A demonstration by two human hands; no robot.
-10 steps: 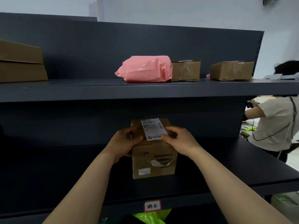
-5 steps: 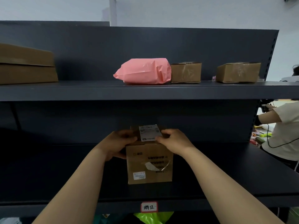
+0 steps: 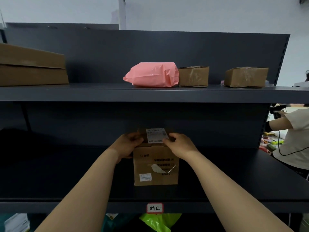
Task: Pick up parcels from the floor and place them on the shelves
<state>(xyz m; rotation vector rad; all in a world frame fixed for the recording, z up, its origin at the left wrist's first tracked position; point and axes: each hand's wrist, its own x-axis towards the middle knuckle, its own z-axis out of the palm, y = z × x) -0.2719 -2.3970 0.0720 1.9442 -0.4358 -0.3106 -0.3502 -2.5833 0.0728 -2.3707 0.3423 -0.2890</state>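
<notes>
We cannot read the print on the cardboard parcel (image 3: 155,166), and our fingertips hide its far top edge. It stands on the middle shelf (image 3: 66,186), near the front. Our left hand (image 3: 127,144) curls round its upper left corner; our right hand (image 3: 179,144) grips the upper right, fingers beside the white label (image 3: 156,135).
</notes>
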